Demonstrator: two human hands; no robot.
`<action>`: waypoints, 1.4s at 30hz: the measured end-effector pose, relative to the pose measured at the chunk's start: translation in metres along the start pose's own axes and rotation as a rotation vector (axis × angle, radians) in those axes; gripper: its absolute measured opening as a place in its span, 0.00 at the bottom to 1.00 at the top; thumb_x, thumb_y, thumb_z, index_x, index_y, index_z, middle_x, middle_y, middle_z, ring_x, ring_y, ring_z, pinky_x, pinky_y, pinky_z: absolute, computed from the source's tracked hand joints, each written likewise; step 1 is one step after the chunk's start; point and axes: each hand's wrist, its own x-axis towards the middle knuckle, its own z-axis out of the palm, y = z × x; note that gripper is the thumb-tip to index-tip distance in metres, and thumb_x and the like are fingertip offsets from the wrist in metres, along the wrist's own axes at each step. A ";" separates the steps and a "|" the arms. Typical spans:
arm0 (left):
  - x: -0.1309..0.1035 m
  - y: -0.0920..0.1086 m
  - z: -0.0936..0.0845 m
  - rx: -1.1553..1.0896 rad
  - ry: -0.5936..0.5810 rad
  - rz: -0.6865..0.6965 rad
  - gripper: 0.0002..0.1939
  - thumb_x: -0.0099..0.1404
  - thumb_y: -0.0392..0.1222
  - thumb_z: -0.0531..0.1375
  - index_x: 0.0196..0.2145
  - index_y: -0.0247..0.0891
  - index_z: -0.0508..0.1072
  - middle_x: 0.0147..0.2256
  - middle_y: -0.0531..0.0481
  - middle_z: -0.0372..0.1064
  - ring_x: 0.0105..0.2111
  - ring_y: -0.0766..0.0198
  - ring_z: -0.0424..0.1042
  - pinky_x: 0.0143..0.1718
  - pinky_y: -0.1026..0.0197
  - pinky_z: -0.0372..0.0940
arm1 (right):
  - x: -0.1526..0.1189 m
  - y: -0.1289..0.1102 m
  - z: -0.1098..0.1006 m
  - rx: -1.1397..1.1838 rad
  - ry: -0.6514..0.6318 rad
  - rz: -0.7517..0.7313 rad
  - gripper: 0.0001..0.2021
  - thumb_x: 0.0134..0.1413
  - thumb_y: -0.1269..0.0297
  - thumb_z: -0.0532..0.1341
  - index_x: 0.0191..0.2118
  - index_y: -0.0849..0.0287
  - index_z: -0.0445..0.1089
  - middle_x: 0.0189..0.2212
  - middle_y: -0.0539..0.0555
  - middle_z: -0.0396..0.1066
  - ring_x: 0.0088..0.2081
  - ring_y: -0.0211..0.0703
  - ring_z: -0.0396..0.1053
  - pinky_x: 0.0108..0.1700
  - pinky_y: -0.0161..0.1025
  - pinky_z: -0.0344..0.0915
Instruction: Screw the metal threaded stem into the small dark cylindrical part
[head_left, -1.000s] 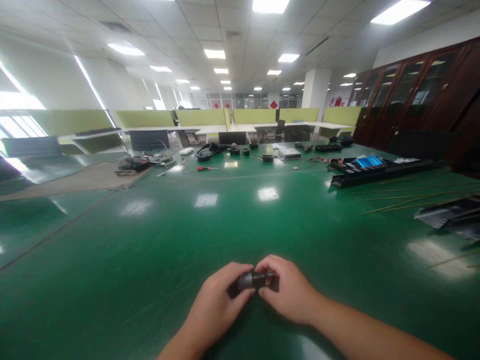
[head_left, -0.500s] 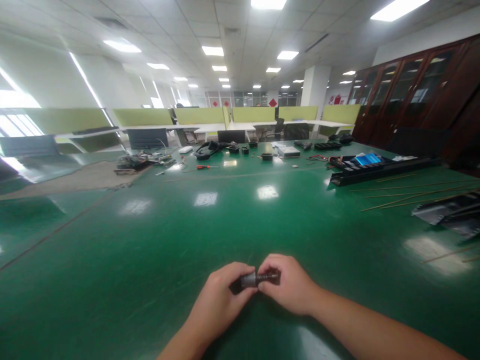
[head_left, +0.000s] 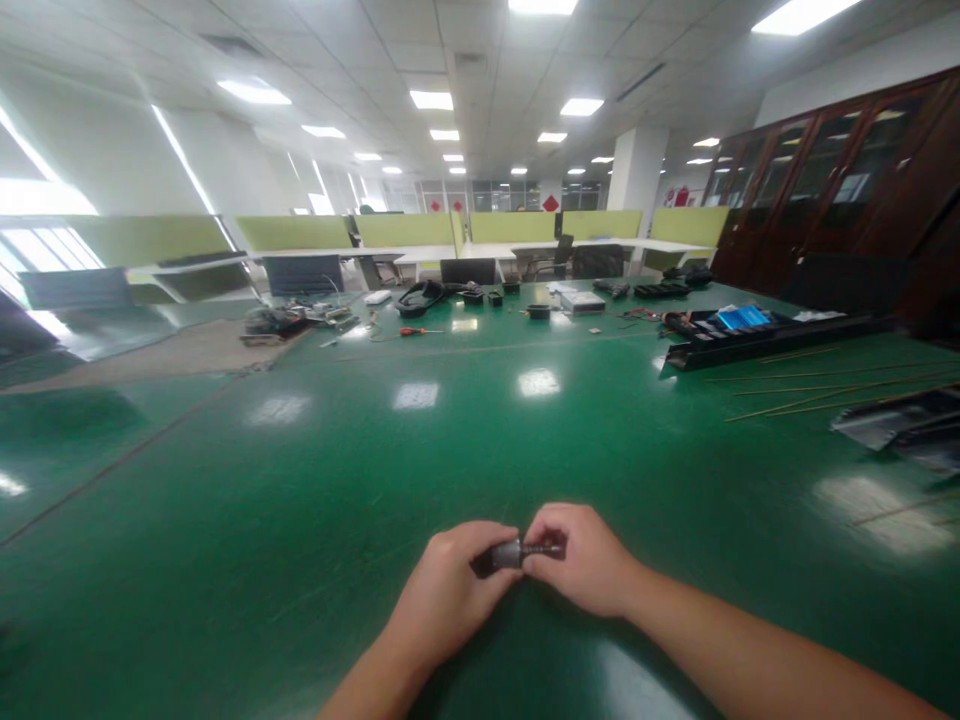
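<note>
A small grey cylindrical part (head_left: 507,554) with a thin dark threaded shaft (head_left: 541,549) lies level between my hands, close above the green table (head_left: 337,470). My left hand (head_left: 459,585) grips the cylinder between thumb and fingers from the left. On the right, my right hand (head_left: 581,560) pinches around the shaft, its thumb and fingertip near the cylinder's end. The fingertips of both hands almost meet. Part of the shaft's far end is hidden by my right fingers.
An orange screwdriver (head_left: 412,331), a white box (head_left: 582,302) and a pile of electronic parts (head_left: 289,318) lie toward the far side. A black channel (head_left: 750,340) and thin rods (head_left: 817,388) are at the right.
The view has shifted slightly, so the table's items appear a little farther right. My hands keep the same hold on the part, with barely any change in pose.
</note>
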 end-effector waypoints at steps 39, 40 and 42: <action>0.000 -0.004 -0.003 0.047 0.121 0.105 0.12 0.57 0.35 0.67 0.41 0.42 0.79 0.38 0.50 0.78 0.37 0.59 0.77 0.42 0.61 0.71 | -0.001 -0.005 -0.004 0.130 0.005 0.078 0.05 0.48 0.67 0.67 0.33 0.57 0.80 0.30 0.51 0.79 0.33 0.43 0.75 0.36 0.35 0.67; 0.000 -0.004 -0.003 0.045 0.124 0.103 0.12 0.58 0.35 0.66 0.41 0.42 0.79 0.38 0.50 0.78 0.37 0.59 0.77 0.42 0.61 0.72 | -0.001 -0.005 -0.004 0.131 0.009 0.075 0.05 0.48 0.67 0.68 0.34 0.57 0.80 0.31 0.51 0.79 0.33 0.43 0.75 0.37 0.35 0.67; 0.000 -0.005 -0.003 0.042 0.129 0.100 0.11 0.58 0.36 0.66 0.41 0.42 0.79 0.38 0.49 0.78 0.38 0.59 0.77 0.42 0.61 0.72 | -0.001 -0.004 -0.005 0.131 0.014 0.070 0.05 0.48 0.67 0.68 0.34 0.56 0.81 0.31 0.51 0.80 0.33 0.43 0.75 0.38 0.36 0.67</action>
